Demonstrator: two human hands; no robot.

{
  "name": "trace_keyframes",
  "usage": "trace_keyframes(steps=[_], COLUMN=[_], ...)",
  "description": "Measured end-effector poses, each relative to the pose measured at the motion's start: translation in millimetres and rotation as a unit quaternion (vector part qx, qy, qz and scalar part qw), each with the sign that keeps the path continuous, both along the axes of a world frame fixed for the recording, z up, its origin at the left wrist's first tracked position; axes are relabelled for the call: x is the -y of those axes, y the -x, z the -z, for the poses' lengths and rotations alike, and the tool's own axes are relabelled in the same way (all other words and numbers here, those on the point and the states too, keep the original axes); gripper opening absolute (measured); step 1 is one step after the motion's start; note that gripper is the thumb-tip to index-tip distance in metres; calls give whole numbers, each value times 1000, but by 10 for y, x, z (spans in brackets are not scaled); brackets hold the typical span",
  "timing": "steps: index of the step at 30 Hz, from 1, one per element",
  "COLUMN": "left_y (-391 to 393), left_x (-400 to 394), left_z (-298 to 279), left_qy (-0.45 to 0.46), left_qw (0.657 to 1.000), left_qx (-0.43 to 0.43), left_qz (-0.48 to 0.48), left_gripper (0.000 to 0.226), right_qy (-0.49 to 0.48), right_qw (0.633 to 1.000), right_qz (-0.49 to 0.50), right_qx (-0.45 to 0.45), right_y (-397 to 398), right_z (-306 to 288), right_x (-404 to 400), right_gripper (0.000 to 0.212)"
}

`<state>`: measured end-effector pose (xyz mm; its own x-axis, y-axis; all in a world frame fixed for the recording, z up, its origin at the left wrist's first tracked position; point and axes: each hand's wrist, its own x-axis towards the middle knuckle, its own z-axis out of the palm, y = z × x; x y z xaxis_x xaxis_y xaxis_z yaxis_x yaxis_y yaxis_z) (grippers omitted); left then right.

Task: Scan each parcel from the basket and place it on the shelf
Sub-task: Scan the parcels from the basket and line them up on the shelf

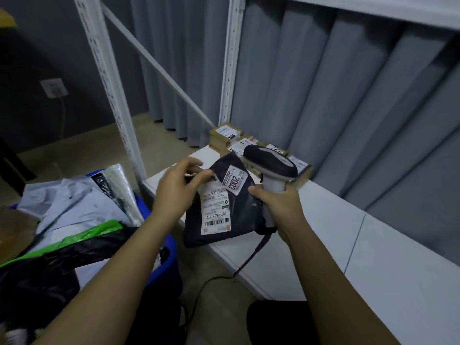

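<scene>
Surface: white shelf (348, 235) of a white metal rack, with a seam running across the board; one slotted upright (231, 58) at the back corner, one at the front left, one diagonal brace between them.
Room: grey pleated curtain (336, 95) behind the rack; dark wall at left with one socket (53, 87) and a cord hanging from it; pale floor.
Parcel in hand: one dark mailer bag (224, 207), its lower end resting on the shelf's front edge; two white labels on it, the smaller one reading 2003.
Left hand (179, 188): fingers pinch the bag's upper left edge.
Right hand (278, 200): wrapped round the grip of one scanner (271, 165), head above the bag; black cable trails to the floor.
Shelved parcels: small cardboard boxes (225, 135) at the back corner, at least three, partly hidden by the scanner.
Basket: one blue basket (166, 257) left of the shelf, heaped with grey, black and green-edged bags; count cannot be told.
</scene>
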<state>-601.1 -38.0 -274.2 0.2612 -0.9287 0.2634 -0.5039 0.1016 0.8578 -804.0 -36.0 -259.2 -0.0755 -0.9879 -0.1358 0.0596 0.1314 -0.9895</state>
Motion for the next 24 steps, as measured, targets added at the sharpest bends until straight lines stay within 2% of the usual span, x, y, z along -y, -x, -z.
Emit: trace_keyframes(steps=[2,5,7,9,11,14,16,20,24], left_y=[-130,-139,-92,-46,0,105,126,102,70], left_x=[17,27,34,41,64,48,53,58,49], left_z=[141,268,351,395,405,328,302,265,213], left_qy=[-47,-193,-289,-332,-323,-263,-217,-142,-95], left_qw=[998,975,938,907,901,909,916,930,943], left_qx=[41,-107,-186,-245,-276,-317,-336,-338,-318], left_qz=[-32,-4,44,81,87,58,35,5,-22], left_gripper=[58,81,86,84,70,29,11,7,8], right_qy=[1,1,-2,1,-1,-7,-17,-37,-71], right_qw=[1000,999,999,999,999,999,998,996,992], right_qz=[11,8,6,9,16,35,56,83,88], right_qx=[14,37,48,51,48,38,28,-13,-50], right_y=[120,254,315,359,395,439,465,502,568], right_z=[9,13,-4,-9,-2,21,61,126,158], right_x=[18,2,-7,-9,-15,-22,-11,17,39], right_gripper=[13,14,14,17,19,18,22,38,37])
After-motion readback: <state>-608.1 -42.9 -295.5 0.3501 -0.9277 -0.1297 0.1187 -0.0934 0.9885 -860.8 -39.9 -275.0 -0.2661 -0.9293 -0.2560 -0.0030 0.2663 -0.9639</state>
